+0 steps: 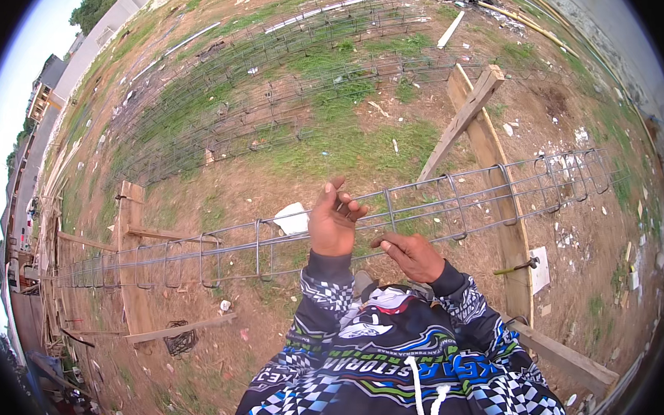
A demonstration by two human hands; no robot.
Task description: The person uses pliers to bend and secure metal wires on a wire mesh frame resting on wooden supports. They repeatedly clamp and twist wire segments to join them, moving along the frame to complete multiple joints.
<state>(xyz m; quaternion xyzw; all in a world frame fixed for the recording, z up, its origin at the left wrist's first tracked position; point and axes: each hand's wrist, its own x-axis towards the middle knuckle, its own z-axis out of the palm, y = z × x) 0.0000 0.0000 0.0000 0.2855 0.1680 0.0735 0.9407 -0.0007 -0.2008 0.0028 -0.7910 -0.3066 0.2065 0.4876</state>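
A long rebar cage (391, 211) of steel bars and square stirrups runs from left to right in front of me, resting across wooden supports. My left hand (333, 221) is raised at the middle of the cage, palm partly showing. Its fingers are loosely curled and apart, and I see nothing in them. Lower and to the right, my right hand (415, 257) is beside the cage's near bars. Thumb and forefinger are pressed together, pointing left; anything between them is too small to make out.
A wooden trestle (488, 148) with a slanted brace stands on the right, another wooden support (133, 269) on the left. A green-handled tool (514, 269) lies across the right board. Beyond are more rebar cages (264, 90) on grass. A wire bundle (180, 338) lies near the left support.
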